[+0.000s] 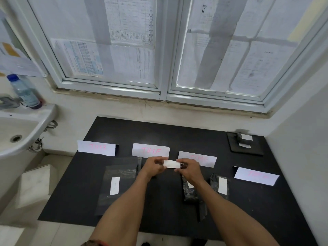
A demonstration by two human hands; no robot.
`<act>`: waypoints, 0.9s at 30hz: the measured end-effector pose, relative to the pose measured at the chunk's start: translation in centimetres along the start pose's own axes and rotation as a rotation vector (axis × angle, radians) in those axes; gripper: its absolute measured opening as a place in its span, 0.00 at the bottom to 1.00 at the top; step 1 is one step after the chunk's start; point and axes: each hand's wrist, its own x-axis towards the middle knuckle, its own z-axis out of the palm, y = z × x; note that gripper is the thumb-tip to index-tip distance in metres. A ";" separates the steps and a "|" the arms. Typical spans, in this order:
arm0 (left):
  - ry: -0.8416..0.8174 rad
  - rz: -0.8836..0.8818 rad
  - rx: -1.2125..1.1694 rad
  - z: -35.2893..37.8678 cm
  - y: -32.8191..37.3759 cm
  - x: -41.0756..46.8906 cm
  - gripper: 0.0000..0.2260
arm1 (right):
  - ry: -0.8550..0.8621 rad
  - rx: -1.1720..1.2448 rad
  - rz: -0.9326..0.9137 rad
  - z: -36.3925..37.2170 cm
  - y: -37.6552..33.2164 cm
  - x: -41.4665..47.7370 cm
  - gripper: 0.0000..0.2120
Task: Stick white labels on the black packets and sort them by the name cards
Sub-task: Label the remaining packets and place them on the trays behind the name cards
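**White label (171,164) held between both hands above a black worktop**

The white label is a small strip held off the surface, just in front of the second and third name cards. The left hand (153,166) pinches its left end between curled fingers and thumb. The right hand (189,170) pinches its right end the same way. Something dark shows behind the right fingers, but I cannot tell what it is.

The worktop (159,132) is a matt black slab set into a corner of white walls, under a window (163,50) whose panes are covered with printed papers. Four name cards stand across it in a row, each white with pink writing too blurred to read: first card (96,148), second card (150,150), third card (197,158), fourth card (256,175).

A flat packet (122,174) lies in front of the first two cards and carries a white strip. A crumpled packet (190,192) lies partly under the right forearm, in front of the third card. Just beside it, a third packet (215,181) also bears a white strip.

In the far right corner a dark pad (245,150) holds a small pile with white slips. To the left of the worktop is a white sink (26,132), with a clear bottle (24,91) with a blue cap on its back ledge. The floor is pale tile.
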 end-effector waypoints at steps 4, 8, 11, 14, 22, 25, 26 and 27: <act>0.044 0.082 0.160 -0.6 0.4 -0.3 0.17 | 0.006 -0.022 -0.008 -0.1 -0.6 -0.1 0.19; 0.038 0.160 0.352 -0.6 0.7 -0.6 0.16 | 0.001 -0.085 -0.042 -0.4 -1.0 -0.2 0.15; 0.068 0.249 0.557 -0.4 0.9 -0.8 0.15 | -0.011 -0.138 -0.078 -0.4 -1.2 -0.3 0.14; 0.065 0.345 0.680 -0.3 1.2 -0.8 0.15 | -0.001 -0.158 -0.092 -0.4 -1.5 -0.2 0.14; 0.150 0.362 0.528 -1.6 2.4 -0.3 0.12 | 0.013 -0.041 -0.145 -1.4 -2.9 0.4 0.15; 0.123 0.353 0.537 -2.3 3.2 0.1 0.12 | 0.021 -0.042 -0.143 -1.9 -3.6 0.9 0.15; 0.120 0.353 0.537 -2.5 3.4 0.2 0.12 | 0.026 -0.048 -0.141 -1.9 -3.8 1.0 0.15; 0.116 0.356 0.531 -2.6 3.7 0.2 0.12 | 0.033 -0.051 -0.144 -1.9 -4.0 1.1 0.14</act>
